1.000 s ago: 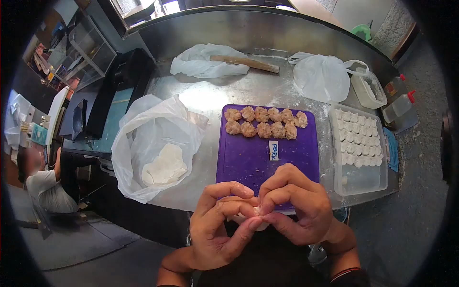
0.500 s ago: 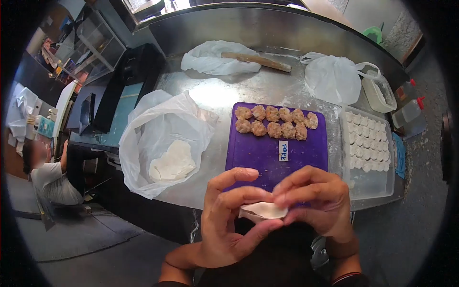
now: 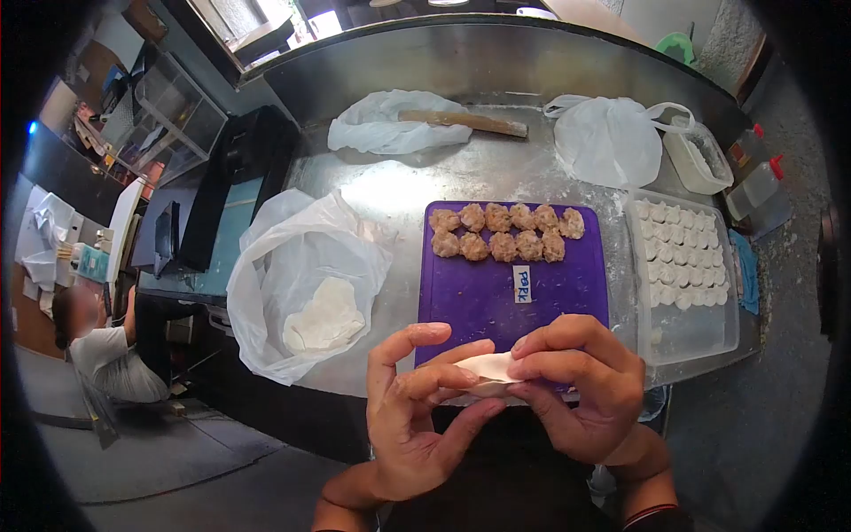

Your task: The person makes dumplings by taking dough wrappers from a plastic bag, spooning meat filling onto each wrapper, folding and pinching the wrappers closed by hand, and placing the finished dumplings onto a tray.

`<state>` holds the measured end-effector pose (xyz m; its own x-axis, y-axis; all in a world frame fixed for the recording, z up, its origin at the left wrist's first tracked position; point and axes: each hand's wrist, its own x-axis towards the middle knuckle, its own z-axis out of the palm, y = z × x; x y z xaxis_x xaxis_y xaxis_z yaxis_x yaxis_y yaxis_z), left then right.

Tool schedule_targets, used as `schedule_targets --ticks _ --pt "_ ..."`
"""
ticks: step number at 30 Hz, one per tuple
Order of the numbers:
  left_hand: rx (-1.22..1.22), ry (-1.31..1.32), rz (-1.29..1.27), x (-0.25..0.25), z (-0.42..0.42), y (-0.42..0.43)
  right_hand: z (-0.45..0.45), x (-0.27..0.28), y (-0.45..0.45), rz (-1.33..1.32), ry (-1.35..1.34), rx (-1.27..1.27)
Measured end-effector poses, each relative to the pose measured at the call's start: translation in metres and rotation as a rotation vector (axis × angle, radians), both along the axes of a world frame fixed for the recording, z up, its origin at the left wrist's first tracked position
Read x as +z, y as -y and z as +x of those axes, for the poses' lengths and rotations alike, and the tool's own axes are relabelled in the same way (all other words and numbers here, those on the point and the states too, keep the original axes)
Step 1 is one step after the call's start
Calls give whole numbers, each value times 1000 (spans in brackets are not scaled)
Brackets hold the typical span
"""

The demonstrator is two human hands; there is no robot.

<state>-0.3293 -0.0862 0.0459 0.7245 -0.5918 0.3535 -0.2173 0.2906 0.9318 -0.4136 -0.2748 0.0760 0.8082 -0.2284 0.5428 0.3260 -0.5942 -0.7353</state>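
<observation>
A folded piece of white dough [image 3: 489,367] is held between both hands, in front of the near edge of a purple board [image 3: 470,306]. My left hand [image 3: 421,412] supports its left side between thumb and fingers, the index finger raised. My right hand [image 3: 581,386] pinches its right end between thumb and fingertips. Whatever the dough encloses is hidden. On the board, two rows of meat balls [image 3: 502,246] lie along the far side, with a label [image 3: 522,284] reading "PORK" below them.
Left of the board, an open plastic bag [image 3: 253,310] holds a dough slab [image 3: 326,317]. A clear tray [image 3: 691,337] of small white pieces stands right. Behind are a wooden rod [image 3: 479,122], tied bag [image 3: 607,146] and bottles [image 3: 762,195]. A person [image 3: 120,355] sits far left.
The dough first came into fuller view between my hands, then its right end was pinched nearer the middle. My fingers have shifted along it. The camera view has moved slightly.
</observation>
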Motion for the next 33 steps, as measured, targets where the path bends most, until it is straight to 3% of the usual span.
schedule_targets --ticks 6,14,22,27,29,33 --pt "22 89 -19 -1 2 3 2 0 -5 -150 150 -104" --pt "107 113 66 -2 -4 6 1 3 -4 -176 148 -130" --pt "17 120 78 3 7 3 -2 6 -1 -186 114 -126" --pt "2 170 76 9 7 4 -3 7 -1 -20 58 -61" --pt "-22 -54 -13 15 0 6 -4 9 1 18 48 -51" --pt "-55 -57 -30 13 2 -2 -7 13 5 154 17 8"
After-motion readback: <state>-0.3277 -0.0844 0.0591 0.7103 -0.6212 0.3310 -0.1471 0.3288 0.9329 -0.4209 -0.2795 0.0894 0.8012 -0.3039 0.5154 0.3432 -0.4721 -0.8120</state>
